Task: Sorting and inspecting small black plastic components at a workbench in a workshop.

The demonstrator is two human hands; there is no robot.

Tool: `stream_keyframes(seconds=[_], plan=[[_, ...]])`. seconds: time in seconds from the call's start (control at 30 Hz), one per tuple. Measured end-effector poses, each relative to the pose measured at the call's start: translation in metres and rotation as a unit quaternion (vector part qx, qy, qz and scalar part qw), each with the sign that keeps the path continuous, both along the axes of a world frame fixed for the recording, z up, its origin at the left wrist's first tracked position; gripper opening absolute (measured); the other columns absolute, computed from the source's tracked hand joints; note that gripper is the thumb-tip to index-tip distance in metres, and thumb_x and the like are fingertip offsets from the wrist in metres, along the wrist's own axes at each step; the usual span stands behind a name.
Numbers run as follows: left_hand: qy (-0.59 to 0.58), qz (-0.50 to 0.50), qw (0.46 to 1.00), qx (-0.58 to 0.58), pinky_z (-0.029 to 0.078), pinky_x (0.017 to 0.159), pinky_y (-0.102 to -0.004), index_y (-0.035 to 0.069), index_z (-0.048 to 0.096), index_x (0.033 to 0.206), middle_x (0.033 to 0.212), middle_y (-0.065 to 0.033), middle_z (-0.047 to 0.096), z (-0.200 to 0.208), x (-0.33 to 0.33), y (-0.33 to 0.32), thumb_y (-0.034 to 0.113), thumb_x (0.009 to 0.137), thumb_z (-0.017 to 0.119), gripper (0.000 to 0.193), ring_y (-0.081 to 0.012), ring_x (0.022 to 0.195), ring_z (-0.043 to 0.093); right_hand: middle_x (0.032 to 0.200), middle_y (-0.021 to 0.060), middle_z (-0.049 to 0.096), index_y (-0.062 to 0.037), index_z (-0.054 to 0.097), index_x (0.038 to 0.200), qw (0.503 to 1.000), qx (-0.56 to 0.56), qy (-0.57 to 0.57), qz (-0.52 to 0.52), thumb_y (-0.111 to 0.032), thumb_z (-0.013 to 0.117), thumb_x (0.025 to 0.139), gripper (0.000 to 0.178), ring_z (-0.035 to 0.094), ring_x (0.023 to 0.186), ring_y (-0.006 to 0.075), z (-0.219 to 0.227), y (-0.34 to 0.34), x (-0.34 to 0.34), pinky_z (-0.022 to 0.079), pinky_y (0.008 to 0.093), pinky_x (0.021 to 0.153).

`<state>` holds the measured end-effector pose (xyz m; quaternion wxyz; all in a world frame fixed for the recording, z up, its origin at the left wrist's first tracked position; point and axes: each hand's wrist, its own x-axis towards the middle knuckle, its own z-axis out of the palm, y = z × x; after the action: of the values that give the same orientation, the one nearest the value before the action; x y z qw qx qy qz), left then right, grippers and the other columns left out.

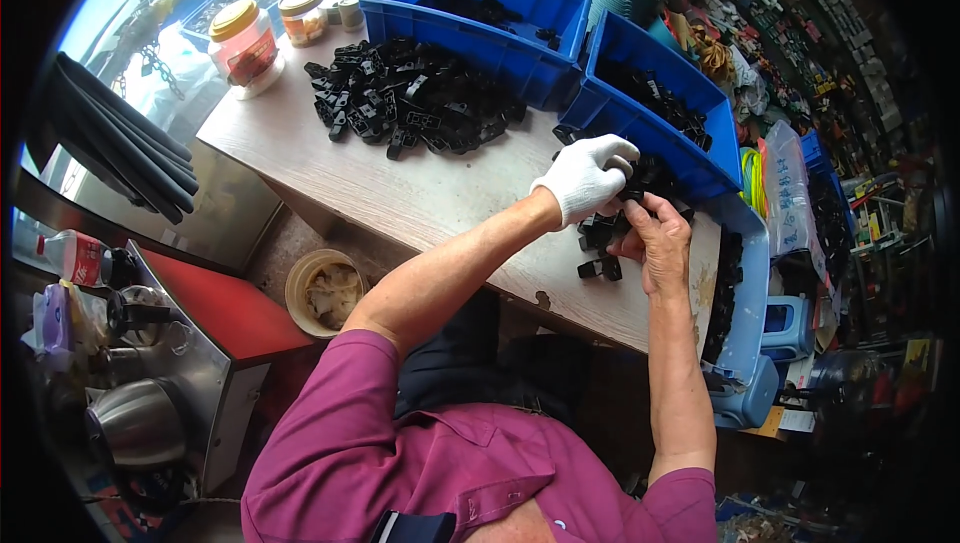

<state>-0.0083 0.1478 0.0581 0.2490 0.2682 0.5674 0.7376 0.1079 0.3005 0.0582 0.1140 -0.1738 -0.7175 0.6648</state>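
My left hand [585, 181], in a white glove, and my bare right hand [657, 243] meet over the right end of the pale table [440, 198]. Between their fingertips is a small black plastic part [632, 188], partly hidden by the fingers. More black plastic pieces lie under and around both hands, and one loose black piece [600, 268] sits just left of my right hand. A large heap of similar black parts [405, 103] covers the table's back left.
Two blue crates [490, 48] of black parts border the table's far side. A light-blue bin [752, 293] stands at its right end. Lidded jars [243, 43] occupy the back left corner. A bucket [298, 293], a red-topped cabinet [215, 298] and a metal kettle [140, 425] are at left.
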Motion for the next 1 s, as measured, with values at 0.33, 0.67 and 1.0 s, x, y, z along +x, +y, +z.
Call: stream_keyframes(seconds=[0.33, 0.67, 1.0], plan=[[-0.013, 0.009, 1.000, -0.007, 0.062, 0.063, -0.0303, 0.001, 0.059, 0.132, 0.114, -0.0205, 0.073, -0.012, 0.018, -0.015, -0.001, 0.088, 0.054, 0.045, -0.0191, 0.080, 0.073, 0.069, 0.0040, 0.069, 0.0015, 0.064, 0.116, 0.996, 0.014, 0.024, 0.085, -0.027, 0.079, 0.093, 0.039, 0.057, 0.047, 0.0078, -0.011, -0.011, 0.003, 0.060, 0.0294, 0.053], [0.410, 0.328, 0.789, -0.319, 0.058, 0.066, -0.0431, 0.013, 0.067, 0.121, 0.085, -0.0138, 0.073, -0.033, 0.000, -0.085, 0.026, 0.094, 0.068, 0.030, -0.0354, 0.076, 0.072, 0.053, -0.0025, 0.049, -0.0065, 0.065, 0.101, 0.998, 0.005, 0.057, 0.039, -0.024, 0.078, 0.092, 0.023, 0.050, 0.043, 0.0098, -0.011, -0.014, 0.004, 0.062, 0.0363, 0.057], [0.439, 0.326, 0.698, -0.461, 0.056, 0.060, -0.0480, 0.011, 0.063, 0.096, 0.082, -0.0154, 0.068, -0.062, -0.024, -0.126, 0.034, 0.091, 0.069, 0.024, -0.0380, 0.072, 0.070, 0.050, -0.0037, 0.045, -0.0064, 0.067, 0.097, 0.996, -0.052, 0.073, -0.006, -0.029, 0.078, 0.090, 0.026, 0.046, 0.041, 0.0080, -0.016, -0.013, 0.012, 0.060, 0.0343, 0.054]])
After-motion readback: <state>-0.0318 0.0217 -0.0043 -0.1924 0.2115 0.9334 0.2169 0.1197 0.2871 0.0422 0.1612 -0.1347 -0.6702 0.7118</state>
